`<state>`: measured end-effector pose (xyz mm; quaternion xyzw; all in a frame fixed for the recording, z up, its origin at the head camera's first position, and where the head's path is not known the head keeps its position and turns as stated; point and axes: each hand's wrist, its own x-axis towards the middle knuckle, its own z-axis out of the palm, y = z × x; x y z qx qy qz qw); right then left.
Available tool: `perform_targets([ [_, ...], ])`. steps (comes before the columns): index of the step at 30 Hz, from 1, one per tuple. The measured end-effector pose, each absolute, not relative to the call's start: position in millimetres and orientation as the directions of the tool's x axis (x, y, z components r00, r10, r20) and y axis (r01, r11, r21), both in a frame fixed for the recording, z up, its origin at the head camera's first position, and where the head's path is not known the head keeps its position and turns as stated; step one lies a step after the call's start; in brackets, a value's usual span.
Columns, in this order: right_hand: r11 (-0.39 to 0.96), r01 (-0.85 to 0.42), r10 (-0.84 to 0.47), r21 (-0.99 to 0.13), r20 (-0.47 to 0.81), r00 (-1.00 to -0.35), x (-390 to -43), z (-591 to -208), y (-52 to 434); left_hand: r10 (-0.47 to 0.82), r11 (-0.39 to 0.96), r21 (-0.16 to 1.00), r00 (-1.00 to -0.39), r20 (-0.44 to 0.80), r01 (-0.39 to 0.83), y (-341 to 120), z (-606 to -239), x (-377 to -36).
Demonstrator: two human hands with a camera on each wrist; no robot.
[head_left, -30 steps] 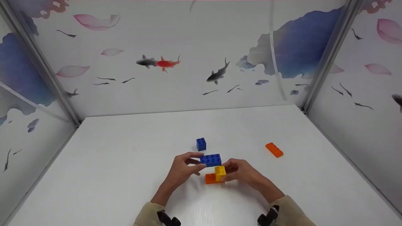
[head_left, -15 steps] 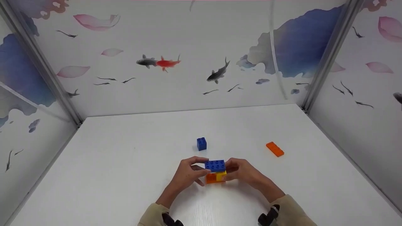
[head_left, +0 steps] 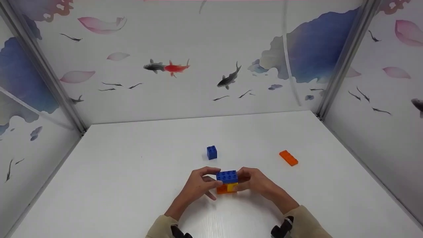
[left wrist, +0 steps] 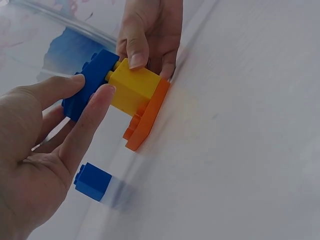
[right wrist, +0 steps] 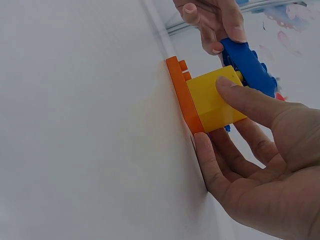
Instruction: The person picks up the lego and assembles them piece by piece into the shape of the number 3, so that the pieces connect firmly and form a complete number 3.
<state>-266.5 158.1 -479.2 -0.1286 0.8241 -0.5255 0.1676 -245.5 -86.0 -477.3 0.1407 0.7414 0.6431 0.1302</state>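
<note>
Two hands at one stack: left hand (head_left: 198,183) pinching blue brick (head_left: 227,176), right hand (head_left: 256,181) pinching yellow brick (head_left: 232,187).

On the table (head_left: 132,185) a three-brick stack (head_left: 227,182) stands between the left hand (head_left: 198,185) and right hand (head_left: 256,182). A small cube (head_left: 211,152) sits just behind it; a flat brick (head_left: 288,157) lies well apart (to the right).
</note>
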Motion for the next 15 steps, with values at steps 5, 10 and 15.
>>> perform_targets([
  [5, 0.416, -0.037, -0.386, -0.908, -0.140, -0.912, -266.6, -479.2, 157.7, 0.388, 0.136, 0.989, -0.922, -0.006, 0.051, -85.4, -476.6, -245.5],
  [10, 0.417, -0.040, -0.385, -0.908, -0.137, -0.913, -265.9, -479.0, 158.0, 0.364, 0.131, 0.990, -0.931, 0.005, 0.057, -82.0, -476.3, -243.0],
  [15, 0.405, -0.043, -0.392, -0.913, -0.131, -0.911, -265.7, -479.7, 158.2, 0.334, 0.121, 0.991, -0.943, 0.012, 0.056, -78.1, -476.5, -240.2],
])
